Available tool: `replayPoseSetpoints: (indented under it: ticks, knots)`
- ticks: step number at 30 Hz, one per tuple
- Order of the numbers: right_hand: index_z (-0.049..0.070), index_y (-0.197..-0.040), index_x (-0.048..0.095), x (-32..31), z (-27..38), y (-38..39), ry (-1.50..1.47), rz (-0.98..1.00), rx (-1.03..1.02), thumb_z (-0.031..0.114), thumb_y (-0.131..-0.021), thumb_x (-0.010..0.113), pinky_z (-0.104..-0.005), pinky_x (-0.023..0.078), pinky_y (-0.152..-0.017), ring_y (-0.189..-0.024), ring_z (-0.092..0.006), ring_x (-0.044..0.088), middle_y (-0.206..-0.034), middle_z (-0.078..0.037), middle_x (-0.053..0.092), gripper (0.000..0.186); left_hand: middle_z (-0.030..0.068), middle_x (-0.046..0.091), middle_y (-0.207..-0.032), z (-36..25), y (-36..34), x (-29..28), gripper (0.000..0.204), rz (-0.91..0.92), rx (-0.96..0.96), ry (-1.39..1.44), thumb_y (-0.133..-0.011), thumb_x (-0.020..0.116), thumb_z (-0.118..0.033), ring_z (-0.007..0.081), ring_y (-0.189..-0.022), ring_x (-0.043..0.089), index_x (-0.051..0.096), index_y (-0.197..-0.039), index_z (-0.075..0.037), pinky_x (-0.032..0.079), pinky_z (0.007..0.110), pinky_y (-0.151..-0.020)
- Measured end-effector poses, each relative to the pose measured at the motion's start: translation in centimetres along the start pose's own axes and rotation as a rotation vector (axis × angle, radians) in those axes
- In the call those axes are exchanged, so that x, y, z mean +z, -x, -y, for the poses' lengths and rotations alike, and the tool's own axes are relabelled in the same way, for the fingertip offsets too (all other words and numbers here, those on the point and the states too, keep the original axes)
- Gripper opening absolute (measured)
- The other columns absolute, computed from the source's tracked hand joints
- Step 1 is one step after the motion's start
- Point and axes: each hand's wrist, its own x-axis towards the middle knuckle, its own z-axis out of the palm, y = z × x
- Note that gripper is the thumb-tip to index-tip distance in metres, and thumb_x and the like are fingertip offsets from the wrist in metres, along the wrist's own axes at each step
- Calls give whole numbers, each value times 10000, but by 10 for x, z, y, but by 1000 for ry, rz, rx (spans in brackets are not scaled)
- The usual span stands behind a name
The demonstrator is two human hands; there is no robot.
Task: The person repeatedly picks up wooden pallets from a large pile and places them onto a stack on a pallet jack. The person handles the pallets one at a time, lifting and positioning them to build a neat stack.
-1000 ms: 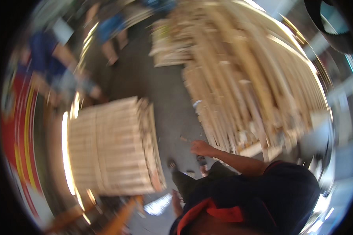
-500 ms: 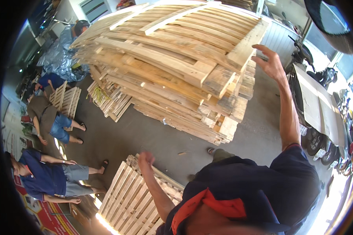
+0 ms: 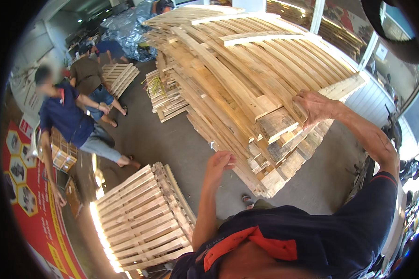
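A tall stack of wooden pallets (image 3: 246, 107) stands in front of me, its slats light and its side blocks showing. My right hand (image 3: 314, 108) reaches over the near right corner of the top pallet (image 3: 284, 76), fingers bent round the edge of a board. Below and left of it, my left hand (image 3: 221, 162) hangs in front of the stack's lower side. Its fingers are loosely curled, apart from one another, with nothing in them.
A lower pile of pallets (image 3: 144, 214) stands on the left, near me. Beyond it a person in a dark blue shirt (image 3: 67, 116) leans sideways; two others are near a small pallet (image 3: 118, 76) farther back. Parked motorbikes (image 3: 400, 139) line the right.
My right hand has come down onto the top pallet's corner and closed on it. My left hand has moved toward the stack. The view has turned, and the person in blue has moved farther back.
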Motion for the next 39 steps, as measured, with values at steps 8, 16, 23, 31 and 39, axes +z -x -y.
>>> replayPoseSetpoints:
  ticks: [8,16,23,31,39]
  knots:
    - [-41,-849,576,-41,108,-31,120,77,35,284,-573,851,-420,523,-636,-712,-337,620,-770,-170,646,508,104,679,-1056,23,101,-44,261,-170,107,8,-972,570,-228,194,-1008,643,611,-1138,-30,519,335,-836]
    - [4,-628,688,-56,346,-72,-113,-134,-277,479,-544,826,-421,500,-539,-578,-282,641,-593,-160,634,501,145,478,-1402,10,126,54,546,88,559,427,-952,584,-208,286,-1275,481,367,-1423,-36,432,437,-1034]
    - [17,-1061,675,-72,393,-14,-173,-407,-271,426,-646,780,-396,515,-832,-951,-304,655,-1009,-200,672,593,126,522,-1342,-31,181,27,578,-380,515,804,-877,665,-229,260,-1246,502,442,-1370,-27,420,457,-1064]
    - [51,-1395,470,3,196,310,-366,-1023,1272,363,-847,710,-365,422,-1026,-1200,-275,556,-1332,-198,552,675,114,563,-1283,-51,200,11,621,-322,549,743,-800,704,-199,283,-1203,532,463,-1349,-36,431,471,-1052]
    - [-19,-1344,440,277,67,393,-1934,-1815,529,365,-898,621,-513,540,-876,-1044,-333,640,-1170,-221,618,616,130,553,-1315,-44,202,-8,632,-321,583,782,-813,685,-245,297,-1230,527,436,-1357,-42,427,474,-1058]
